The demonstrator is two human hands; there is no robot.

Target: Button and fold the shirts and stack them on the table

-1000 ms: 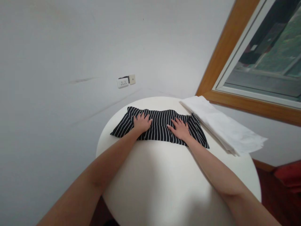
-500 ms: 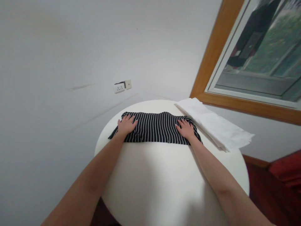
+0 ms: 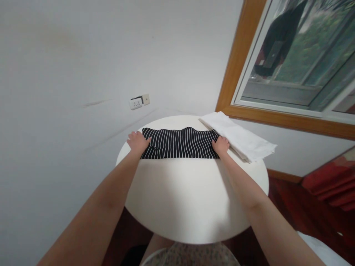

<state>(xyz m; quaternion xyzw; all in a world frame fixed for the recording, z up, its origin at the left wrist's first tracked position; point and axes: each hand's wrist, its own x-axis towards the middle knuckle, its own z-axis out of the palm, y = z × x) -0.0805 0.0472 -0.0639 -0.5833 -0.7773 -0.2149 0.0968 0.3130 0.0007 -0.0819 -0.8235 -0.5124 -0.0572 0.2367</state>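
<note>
A black cloth with white stripes (image 3: 180, 144), looking like a folded garment, lies flat in a wide strip across the far half of the round white table. At its left end is my left hand (image 3: 137, 142), palm down and open, its thumb on the fabric and its fingers reaching past the edge over the tabletop. My right hand (image 3: 221, 145) rests at the opposite end. Its thumb lies on the stripes, while the foreshortened fingers stay apart from it over the cloth's right edge. The fabric under both palms is hidden.
A folded white cloth (image 3: 241, 138) lies on the right side of the table (image 3: 177, 199), close to my right hand. Behind stand a white wall with a socket (image 3: 135, 103) and a wood-framed window (image 3: 249, 111). Red fabric (image 3: 332, 181) hangs at the right.
Both hands have slid from on top of the striped cloth outward to its ends. The loose corners at each end no longer stick out. The view has tilted and shifted.
</note>
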